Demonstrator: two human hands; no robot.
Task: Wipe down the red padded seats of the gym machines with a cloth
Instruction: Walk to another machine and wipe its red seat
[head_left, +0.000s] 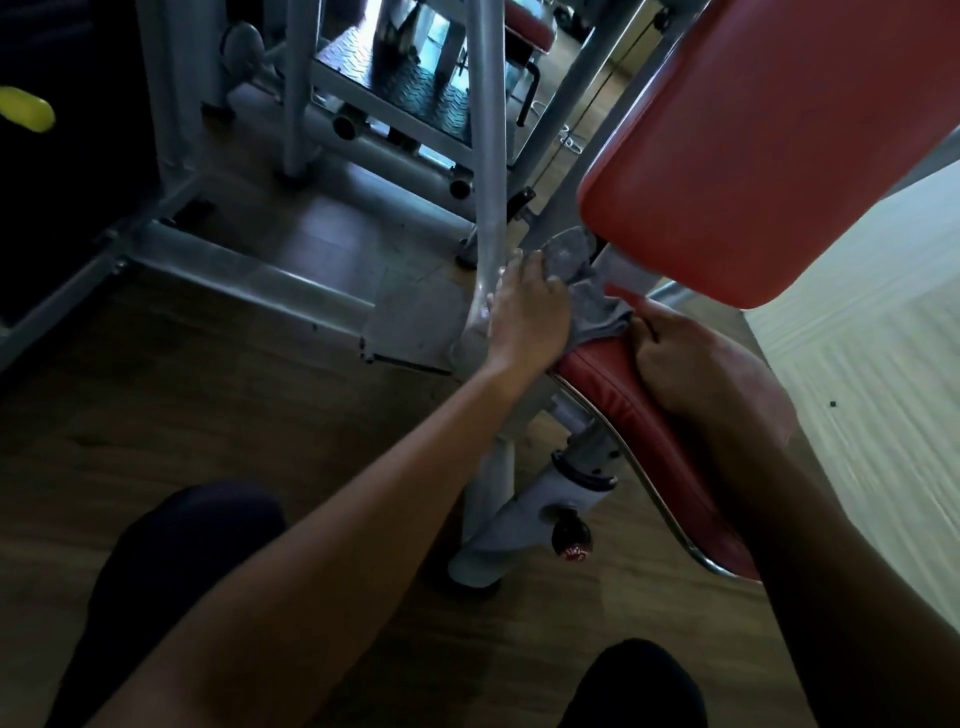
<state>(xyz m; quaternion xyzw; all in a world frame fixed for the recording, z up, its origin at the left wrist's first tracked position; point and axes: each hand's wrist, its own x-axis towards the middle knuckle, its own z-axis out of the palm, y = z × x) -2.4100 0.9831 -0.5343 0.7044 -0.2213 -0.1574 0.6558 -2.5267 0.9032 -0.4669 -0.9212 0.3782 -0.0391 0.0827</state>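
A red padded seat (639, 431) with a chrome rim runs from centre to lower right. Above it tilts a large red back pad (769, 145). My left hand (524, 312) holds a grey cloth (582, 280) at the far end of the seat, where it meets the back pad. The cloth is bunched under my fingers and hangs onto the seat. My right hand (696, 364) rests on top of the seat with fingers curled over its far edge, right beside the cloth.
A grey steel upright (488, 171) stands just left of my left hand. The seat post with a red adjustment knob (571, 540) is below. More grey machine frames (332, 130) and another red pad (530, 26) lie beyond. My dark-clad knees show at the bottom on a wood floor (208, 405).
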